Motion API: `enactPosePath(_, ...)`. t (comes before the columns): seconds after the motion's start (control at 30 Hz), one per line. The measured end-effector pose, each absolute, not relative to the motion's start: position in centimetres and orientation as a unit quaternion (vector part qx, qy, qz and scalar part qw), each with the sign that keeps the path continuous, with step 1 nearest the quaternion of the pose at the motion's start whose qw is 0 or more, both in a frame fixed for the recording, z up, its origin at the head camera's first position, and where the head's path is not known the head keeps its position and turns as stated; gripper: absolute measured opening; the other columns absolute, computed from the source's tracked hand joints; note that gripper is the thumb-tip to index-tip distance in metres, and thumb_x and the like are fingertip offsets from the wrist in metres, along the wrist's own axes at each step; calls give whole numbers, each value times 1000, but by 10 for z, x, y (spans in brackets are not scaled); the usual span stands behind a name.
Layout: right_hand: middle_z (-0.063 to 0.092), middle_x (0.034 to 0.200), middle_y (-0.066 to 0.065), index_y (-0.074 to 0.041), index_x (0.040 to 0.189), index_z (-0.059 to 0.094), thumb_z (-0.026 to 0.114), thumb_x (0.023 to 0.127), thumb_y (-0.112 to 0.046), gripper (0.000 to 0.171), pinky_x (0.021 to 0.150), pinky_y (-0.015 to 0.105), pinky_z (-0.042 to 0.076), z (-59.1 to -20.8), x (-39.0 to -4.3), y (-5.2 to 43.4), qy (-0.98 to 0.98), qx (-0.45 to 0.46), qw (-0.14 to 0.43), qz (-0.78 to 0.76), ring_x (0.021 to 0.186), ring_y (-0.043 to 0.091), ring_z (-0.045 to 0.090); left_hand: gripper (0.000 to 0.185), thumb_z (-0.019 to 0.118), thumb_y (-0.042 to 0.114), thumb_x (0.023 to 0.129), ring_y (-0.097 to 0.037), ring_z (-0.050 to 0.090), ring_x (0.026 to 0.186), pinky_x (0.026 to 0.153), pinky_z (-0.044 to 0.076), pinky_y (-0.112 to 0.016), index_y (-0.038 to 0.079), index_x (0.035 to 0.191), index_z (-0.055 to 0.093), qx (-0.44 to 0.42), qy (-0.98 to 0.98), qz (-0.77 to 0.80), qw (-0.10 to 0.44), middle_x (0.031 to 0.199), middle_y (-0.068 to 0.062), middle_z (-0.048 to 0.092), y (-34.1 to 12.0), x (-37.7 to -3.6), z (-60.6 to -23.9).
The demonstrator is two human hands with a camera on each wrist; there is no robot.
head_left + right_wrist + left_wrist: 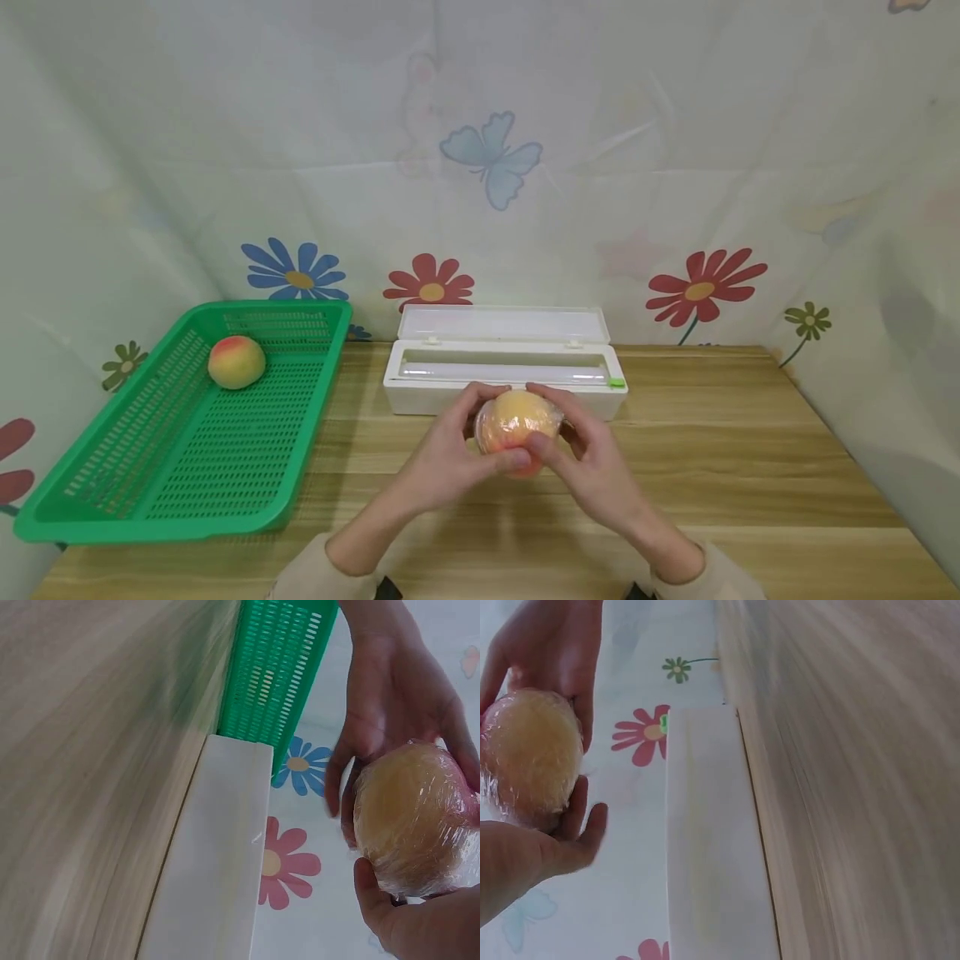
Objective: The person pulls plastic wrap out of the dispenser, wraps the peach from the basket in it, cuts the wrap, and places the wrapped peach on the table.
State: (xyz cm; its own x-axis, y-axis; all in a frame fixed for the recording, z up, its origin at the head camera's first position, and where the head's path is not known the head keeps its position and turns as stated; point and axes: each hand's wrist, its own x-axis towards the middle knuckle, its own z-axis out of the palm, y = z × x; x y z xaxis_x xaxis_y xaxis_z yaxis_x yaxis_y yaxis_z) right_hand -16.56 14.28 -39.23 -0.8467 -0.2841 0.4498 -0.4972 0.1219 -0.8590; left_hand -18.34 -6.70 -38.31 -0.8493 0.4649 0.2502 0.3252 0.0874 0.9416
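The wrapped peach (517,431) was partly hidden behind both hands' fingers (501,457). The green basket (279,675) was cut off at the right wrist view's top edge, where the bench (90,765) blurred.

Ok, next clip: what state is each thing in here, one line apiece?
Wrapped peach: covered in cling film, held above the table.
Left hand: grips the wrapped peach.
Right hand: grips it too.
Film dispenser: lid open.
Green basket: holds one bare peach.
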Motion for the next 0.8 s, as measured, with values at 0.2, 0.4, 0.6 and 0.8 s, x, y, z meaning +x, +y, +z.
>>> enactPosePath(0.2, 43, 144, 12, -7, 149, 42, 61, 102, -2, 51, 99, 29, 50, -397, -162, 137, -743, 236, 121, 614, 130, 28, 46, 58, 85, 26, 87, -24, 61, 111, 91, 55, -36, 16, 134, 52, 246, 717, 648, 73, 126, -5, 59, -67, -187, -387)
enactPosePath(0.4, 45, 149, 7, -8, 153, 40, 66, 100, -6, 59, 95, 38, 54, -399, -157, 133, -796, 281, 197, 498, 132, 25, 49, 54, 80, 26, 92, -25, 61, 112, 92, 55, -36, 15, 135, 51, 223, 713, 661, 59, 127, -8, 59, -68, -190, -388)
enactPosePath(0.6, 43, 151, 15, 1, 157, 32, 87, 86, -29, 95, 96, 41, 54, -401, -159, 131, -823, 323, 220, 413, 129, 28, 52, 54, 68, 31, 101, -22, 59, 117, 98, 50, -37, 12, 144, 40, 232, 728, 641, 70, 131, -10, 56, -65, -186, -386)
enactPosePath(0.8, 42, 149, 22, 8, 155, 28, 84, 86, -41, 101, 103, 51, 47, -405, -158, 129, -845, 317, 244, 355, 132, 34, 50, 56, 62, 33, 105, -22, 58, 121, 102, 47, -35, 11, 147, 33, 234, 715, 652, 95, 134, -13, 53, -58, -182, -390)
